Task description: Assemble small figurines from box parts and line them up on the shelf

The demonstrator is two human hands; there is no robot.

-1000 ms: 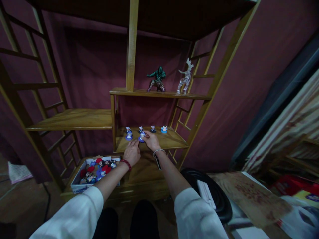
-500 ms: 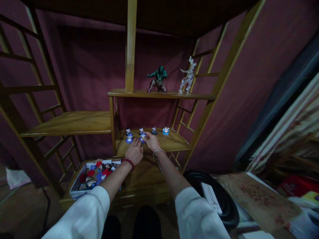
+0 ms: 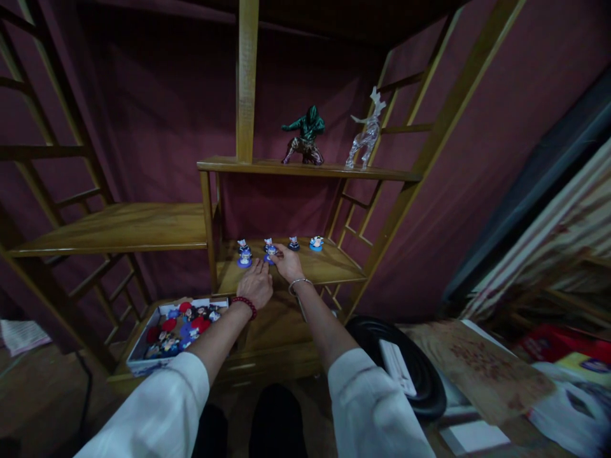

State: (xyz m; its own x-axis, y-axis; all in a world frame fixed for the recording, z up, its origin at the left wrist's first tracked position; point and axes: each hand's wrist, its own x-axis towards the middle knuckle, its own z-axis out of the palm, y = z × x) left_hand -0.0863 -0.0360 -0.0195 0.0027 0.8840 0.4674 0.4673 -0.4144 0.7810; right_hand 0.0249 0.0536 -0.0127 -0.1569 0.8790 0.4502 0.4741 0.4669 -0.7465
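I see remotely: white sleeves (image 3: 147, 404), a red beaded bracelet (image 3: 249, 304) and silvery bangle (image 3: 298, 282) beyond them, dark legwear (image 3: 277, 423) between them.

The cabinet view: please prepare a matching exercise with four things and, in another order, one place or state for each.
1. left hand
2. right hand
3. crouching dark figure
4. box

A. holds small figures
B. on the upper shelf
C. silver bangle at wrist, fingers on a purple figure
D. red beads at wrist

Pairs: 1-D; 2-C; 3-B; 4-A

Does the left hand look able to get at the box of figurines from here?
Probably yes: the box is open-topped, near the left forearm, and the left hand appears empty.
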